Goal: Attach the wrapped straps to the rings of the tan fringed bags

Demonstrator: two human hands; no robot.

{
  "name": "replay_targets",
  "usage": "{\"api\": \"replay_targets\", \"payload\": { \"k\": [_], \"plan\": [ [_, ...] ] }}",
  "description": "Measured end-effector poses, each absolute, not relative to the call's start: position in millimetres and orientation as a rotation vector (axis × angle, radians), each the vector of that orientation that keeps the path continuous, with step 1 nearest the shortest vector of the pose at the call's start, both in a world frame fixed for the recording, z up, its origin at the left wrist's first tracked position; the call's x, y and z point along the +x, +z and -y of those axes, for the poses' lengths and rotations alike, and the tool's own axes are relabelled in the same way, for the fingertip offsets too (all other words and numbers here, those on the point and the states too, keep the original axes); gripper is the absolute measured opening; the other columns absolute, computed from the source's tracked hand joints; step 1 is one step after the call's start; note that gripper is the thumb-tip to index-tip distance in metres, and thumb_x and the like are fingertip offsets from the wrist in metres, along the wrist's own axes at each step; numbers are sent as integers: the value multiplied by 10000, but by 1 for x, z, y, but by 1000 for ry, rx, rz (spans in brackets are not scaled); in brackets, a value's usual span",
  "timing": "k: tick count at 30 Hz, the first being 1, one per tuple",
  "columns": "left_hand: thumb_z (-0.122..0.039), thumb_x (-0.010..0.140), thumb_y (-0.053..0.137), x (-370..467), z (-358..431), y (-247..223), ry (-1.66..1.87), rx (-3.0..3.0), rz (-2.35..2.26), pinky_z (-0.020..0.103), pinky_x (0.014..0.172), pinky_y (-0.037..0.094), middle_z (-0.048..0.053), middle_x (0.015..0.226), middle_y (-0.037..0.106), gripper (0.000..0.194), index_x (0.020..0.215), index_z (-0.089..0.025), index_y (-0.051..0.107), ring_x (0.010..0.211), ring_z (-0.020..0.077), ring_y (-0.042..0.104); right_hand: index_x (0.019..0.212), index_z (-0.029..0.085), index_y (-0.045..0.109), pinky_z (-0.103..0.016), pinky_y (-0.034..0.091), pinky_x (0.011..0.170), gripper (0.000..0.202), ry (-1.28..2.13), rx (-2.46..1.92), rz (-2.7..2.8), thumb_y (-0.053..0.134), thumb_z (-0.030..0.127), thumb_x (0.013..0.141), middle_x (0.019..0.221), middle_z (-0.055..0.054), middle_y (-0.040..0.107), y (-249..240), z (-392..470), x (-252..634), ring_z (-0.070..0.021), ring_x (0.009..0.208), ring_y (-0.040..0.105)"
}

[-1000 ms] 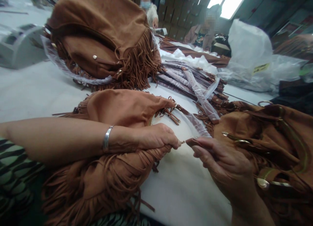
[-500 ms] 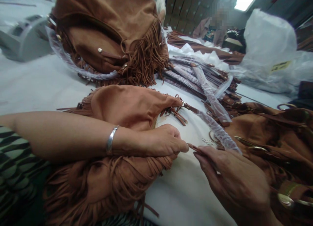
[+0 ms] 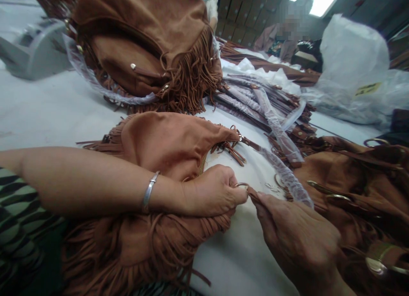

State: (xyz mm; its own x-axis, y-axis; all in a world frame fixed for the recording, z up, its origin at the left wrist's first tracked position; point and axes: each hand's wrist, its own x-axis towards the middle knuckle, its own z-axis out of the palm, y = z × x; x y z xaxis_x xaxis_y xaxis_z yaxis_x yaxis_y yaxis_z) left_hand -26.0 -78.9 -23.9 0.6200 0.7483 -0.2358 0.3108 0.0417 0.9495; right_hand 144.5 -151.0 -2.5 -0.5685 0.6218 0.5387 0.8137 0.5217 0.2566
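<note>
A brown suede bag with fringes [image 3: 166, 138] lies before me, its lower fringed part under my left forearm. My left hand [image 3: 212, 193] is closed at the bag's near end, with a thin metal ring [image 3: 242, 184] showing between thumb and fingers. Close against it, my right hand [image 3: 297, 232] pinches a short brown strap end [image 3: 252, 194] that meets the ring. How the strap sits on the ring is partly hidden by the fingers. From the bag's far end runs a handle [image 3: 286, 176] wrapped in clear plastic.
A larger fringed bag [image 3: 140, 40] stands behind. Plastic-wrapped straps [image 3: 243, 102] are piled at the back centre, with a white plastic bag [image 3: 354, 61] beyond. More brown bags [image 3: 335, 176] lie at right. A grey tape dispenser [image 3: 35, 53] stands at left. People are in the background.
The metal ring now shows at my left fingertips, where only the strap end was seen before. My right hand has shifted slightly left, closer to my left hand.
</note>
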Motion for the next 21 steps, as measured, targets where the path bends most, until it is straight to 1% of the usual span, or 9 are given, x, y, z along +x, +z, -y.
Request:
{"api": "replay_targets", "payload": {
  "k": [5, 7, 10, 14, 17, 19, 21],
  "plan": [
    [-342, 707, 510, -25, 79, -25, 470, 1548, -965, 198, 398, 299, -32, 503, 455, 196, 668, -150, 523, 455, 84, 409, 972, 101, 626, -277, 406, 572, 203, -884, -1331, 2256, 684, 162, 787, 640, -53, 706, -15, 151, 134, -134, 498, 598],
    [-345, 703, 511, -25, 78, -27, 495, 1559, -976, 201, 400, 301, -31, 505, 458, 197, 679, -150, 525, 454, 85, 413, 991, 82, 622, -285, 403, 553, 211, -847, -1344, 2231, 667, 155, 798, 666, -70, 717, -18, 150, 131, -144, 486, 603],
    [-338, 695, 502, -26, 78, -30, 493, 1562, -967, 207, 401, 305, -29, 518, 469, 190, 711, -151, 527, 453, 90, 421, 1028, 74, 616, -291, 405, 531, 219, -702, -1389, 2252, 626, 159, 826, 729, -85, 733, -18, 150, 130, -160, 500, 625],
    [-332, 693, 490, -28, 79, -27, 496, 1601, -945, 208, 419, 308, -20, 558, 493, 182, 730, -155, 512, 480, 92, 431, 1064, 119, 615, -291, 437, 572, 213, -621, -1466, 2237, 575, 174, 862, 813, -83, 745, -16, 151, 132, -175, 562, 661],
    [-358, 698, 495, -29, 81, -24, 524, 1657, -960, 210, 438, 309, -8, 599, 517, 200, 731, -161, 493, 519, 98, 449, 1097, 142, 598, -284, 469, 634, 234, -555, -1430, 2241, 568, 158, 865, 878, -90, 745, -16, 152, 134, -184, 647, 688],
    [-378, 706, 497, -29, 82, -23, 546, 1691, -973, 216, 448, 308, -1, 614, 539, 216, 735, -164, 486, 529, 104, 462, 1108, 137, 593, -277, 474, 634, 264, -593, -1411, 2260, 596, 147, 844, 867, -92, 745, -18, 152, 134, -187, 651, 693],
    [-388, 715, 501, -29, 83, -23, 578, 1713, -980, 222, 464, 315, 6, 631, 563, 224, 733, -166, 485, 539, 108, 475, 1137, 127, 585, -277, 459, 580, 307, -726, -1439, 2233, 610, 146, 831, 810, -82, 747, -22, 151, 133, -186, 583, 682]
  ]
}}
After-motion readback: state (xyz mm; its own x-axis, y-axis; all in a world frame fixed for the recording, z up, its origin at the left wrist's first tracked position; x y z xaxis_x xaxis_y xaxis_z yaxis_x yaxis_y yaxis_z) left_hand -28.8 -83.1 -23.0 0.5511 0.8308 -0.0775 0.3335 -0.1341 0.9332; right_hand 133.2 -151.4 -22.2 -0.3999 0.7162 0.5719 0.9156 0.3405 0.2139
